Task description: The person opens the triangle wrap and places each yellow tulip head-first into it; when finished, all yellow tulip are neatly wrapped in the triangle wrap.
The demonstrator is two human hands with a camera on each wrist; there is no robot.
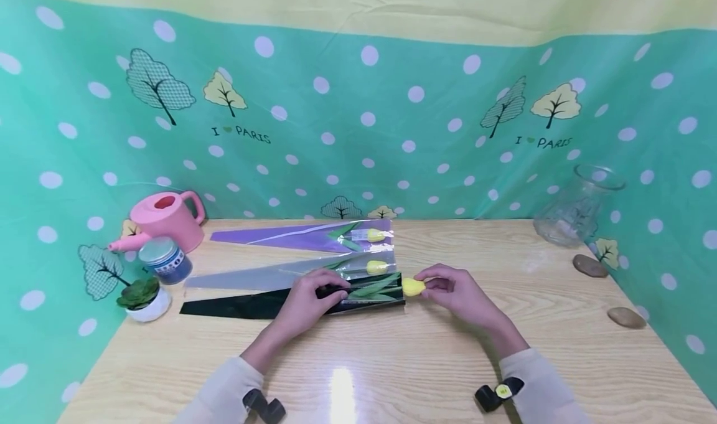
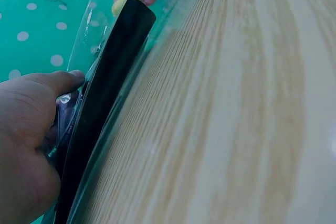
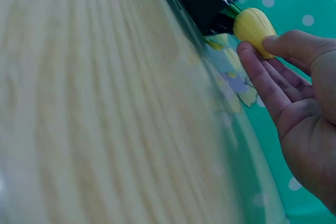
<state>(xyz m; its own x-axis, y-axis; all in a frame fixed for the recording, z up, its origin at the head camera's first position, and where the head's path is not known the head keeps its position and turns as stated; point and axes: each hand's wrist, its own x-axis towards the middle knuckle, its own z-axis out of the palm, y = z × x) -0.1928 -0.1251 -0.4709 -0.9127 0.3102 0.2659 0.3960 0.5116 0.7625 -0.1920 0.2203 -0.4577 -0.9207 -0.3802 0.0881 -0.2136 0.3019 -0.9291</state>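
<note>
While the left hand point(image 1: 310, 299) presses down on the black sleeve point(image 1: 235, 307) at the centre of the head view, thumb and fingers curled onto it, the right hand point(image 1: 454, 293) pinches the yellow tulip head point(image 1: 412, 286) between thumb and fingertips at the sleeve's open end. Farther up the wooden table point(image 1: 426, 362) lie a clear sleeve point(image 1: 252, 279) and a purple sleeve point(image 1: 269, 237), each with a yellow tulip, with a pink watering can point(image 1: 165, 220) at left and a glass vase point(image 1: 577, 209) at upper right.
</note>
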